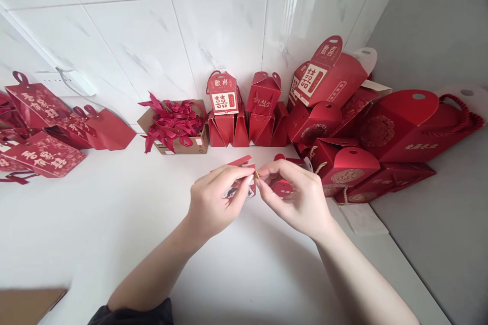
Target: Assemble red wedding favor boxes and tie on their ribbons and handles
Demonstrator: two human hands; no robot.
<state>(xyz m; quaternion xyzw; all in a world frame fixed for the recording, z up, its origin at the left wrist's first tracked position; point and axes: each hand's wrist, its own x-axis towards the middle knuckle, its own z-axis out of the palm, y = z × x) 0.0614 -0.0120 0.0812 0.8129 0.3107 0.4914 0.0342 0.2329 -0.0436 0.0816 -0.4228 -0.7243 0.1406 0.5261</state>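
Over the middle of the white table, my left hand (215,195) and my right hand (299,193) meet fingertip to fingertip. Both are closed in a pinch on a small gold-coloured piece (256,175), too small and covered to name. Just behind my left hand is a red and white box (249,190) with a dark printed picture, mostly hidden by the fingers. A red box (284,189) shows in part behind my right hand.
An open cardboard box (198,143) full of red ribbons (177,119) stands by the tiled wall. Red gift boxes (224,94) line the wall beside it. More red boxes (398,127) pile up at right, and ribbon-handled ones (46,155) at left. Brown cardboard (30,304) lies front left.
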